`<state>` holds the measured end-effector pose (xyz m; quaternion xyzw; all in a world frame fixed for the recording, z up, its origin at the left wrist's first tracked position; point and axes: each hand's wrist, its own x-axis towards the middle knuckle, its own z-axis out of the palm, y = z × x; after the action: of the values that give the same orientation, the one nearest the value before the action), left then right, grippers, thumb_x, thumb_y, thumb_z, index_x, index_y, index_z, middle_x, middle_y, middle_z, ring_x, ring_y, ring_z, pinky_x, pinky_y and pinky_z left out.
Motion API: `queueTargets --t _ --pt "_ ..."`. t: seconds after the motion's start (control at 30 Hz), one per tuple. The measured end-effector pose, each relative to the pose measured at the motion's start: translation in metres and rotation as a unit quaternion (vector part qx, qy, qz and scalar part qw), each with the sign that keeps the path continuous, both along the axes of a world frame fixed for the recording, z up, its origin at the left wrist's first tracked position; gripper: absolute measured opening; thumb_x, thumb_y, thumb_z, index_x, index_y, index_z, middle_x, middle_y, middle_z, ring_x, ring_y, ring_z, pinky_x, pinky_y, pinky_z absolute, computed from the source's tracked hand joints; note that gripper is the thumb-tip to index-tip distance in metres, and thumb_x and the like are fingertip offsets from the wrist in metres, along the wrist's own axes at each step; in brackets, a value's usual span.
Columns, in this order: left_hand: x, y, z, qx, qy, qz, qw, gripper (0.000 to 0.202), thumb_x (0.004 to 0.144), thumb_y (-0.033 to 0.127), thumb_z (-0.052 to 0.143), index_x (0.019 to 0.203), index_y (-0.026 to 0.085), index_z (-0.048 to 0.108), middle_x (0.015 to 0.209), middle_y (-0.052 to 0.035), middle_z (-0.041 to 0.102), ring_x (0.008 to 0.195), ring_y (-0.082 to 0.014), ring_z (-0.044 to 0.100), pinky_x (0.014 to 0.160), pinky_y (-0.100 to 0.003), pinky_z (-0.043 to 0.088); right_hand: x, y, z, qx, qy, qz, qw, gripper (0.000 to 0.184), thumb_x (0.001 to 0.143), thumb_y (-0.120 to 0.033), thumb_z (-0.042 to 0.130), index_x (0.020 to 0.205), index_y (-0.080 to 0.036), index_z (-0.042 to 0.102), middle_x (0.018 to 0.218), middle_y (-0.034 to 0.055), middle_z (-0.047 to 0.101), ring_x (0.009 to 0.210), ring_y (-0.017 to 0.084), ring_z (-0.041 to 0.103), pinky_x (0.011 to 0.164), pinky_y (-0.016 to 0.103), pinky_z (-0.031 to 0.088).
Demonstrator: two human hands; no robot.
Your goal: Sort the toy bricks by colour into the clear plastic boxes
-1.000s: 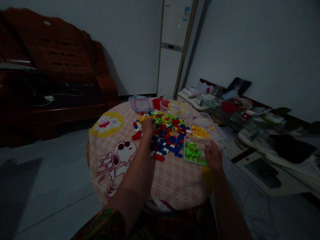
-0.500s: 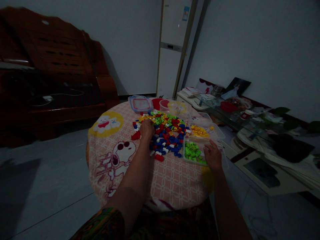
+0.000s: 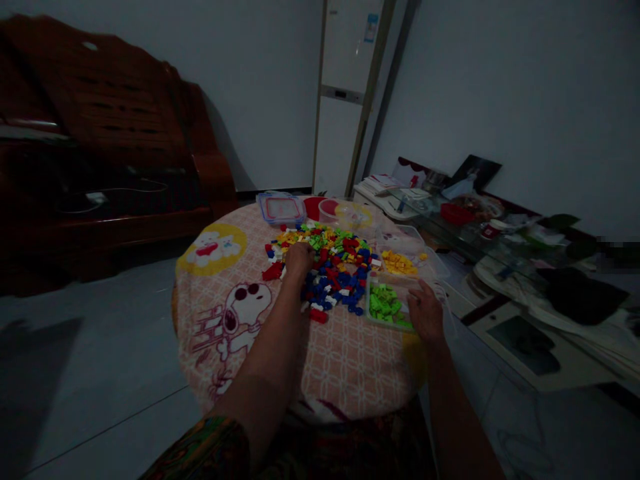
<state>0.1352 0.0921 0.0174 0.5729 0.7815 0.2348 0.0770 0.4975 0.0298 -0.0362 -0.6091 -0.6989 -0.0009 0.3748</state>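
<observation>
A spread heap of small toy building bricks (image 3: 333,273) in red, blue, white, yellow and green covers the middle of the round table. My left hand (image 3: 299,260) is at the left side of this heap, its fingers bent and closed among the bricks. What they hold, if anything, is hidden. At the right, a clear plastic box (image 3: 393,325) contains green bricks (image 3: 384,303). My right hand (image 3: 426,312) grips the right side of that box, fingers curled over its rim. Just behind lie yellow bricks (image 3: 399,262) in another clear container (image 3: 433,267).
A patterned cloth (image 3: 350,373) covers the table. At its far edge are a blue-edged lid (image 3: 283,209), a red dish (image 3: 313,208) and a clear round tub (image 3: 329,211). A cluttered glass-topped cabinet (image 3: 460,240) is close on the right; a wooden bench (image 3: 125,160) stands left.
My left hand has shifted slightly right, further over the heap of bricks. My right hand stays at the box with the green bricks.
</observation>
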Motion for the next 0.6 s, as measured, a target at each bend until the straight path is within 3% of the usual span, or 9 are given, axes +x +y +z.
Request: queueTargets --t 0.3,0.43,0.6 --pt "-0.0071 0.0039 -0.0016 0.005 -0.024 -0.023 0.999 0.029 0.087 0.02 0.059 0.108 0.021 0.078 0.111 -0.0077 0.077 0.108 -0.023 0.069 0.094 -0.03 0.05 -0.0006 -0.0025 0.004 -0.004 -0.02 -0.003 1.0 0.038 0.09 -0.036 0.047 0.098 -0.015 0.077 0.143 0.0187 0.057 0.096 0.029 0.071 0.094 0.048 0.054" --pt "-0.0054 0.0019 -0.001 0.004 -0.012 -0.048 0.999 0.025 0.088 0.027 0.062 0.104 0.022 0.08 0.108 -0.0085 0.077 0.106 -0.0238 0.069 0.094 -0.031 0.05 -0.0003 -0.0019 0.0031 -0.008 -0.022 -0.005 1.0 0.036 0.089 -0.036 0.047 0.098 -0.017 0.076 0.144 0.017 0.057 0.101 0.03 0.07 0.096 0.047 0.053" --pt "-0.0047 0.0016 -0.003 -0.029 -0.017 -0.053 0.998 0.02 0.08 0.031 0.073 0.096 0.025 0.081 0.099 -0.0065 0.078 0.101 -0.0234 0.069 0.088 -0.029 0.052 0.0001 -0.0013 0.0012 -0.004 -0.02 -0.004 1.0 0.036 0.09 -0.036 0.046 0.097 -0.017 0.076 0.144 0.017 0.057 0.103 0.029 0.069 0.097 0.047 0.052"
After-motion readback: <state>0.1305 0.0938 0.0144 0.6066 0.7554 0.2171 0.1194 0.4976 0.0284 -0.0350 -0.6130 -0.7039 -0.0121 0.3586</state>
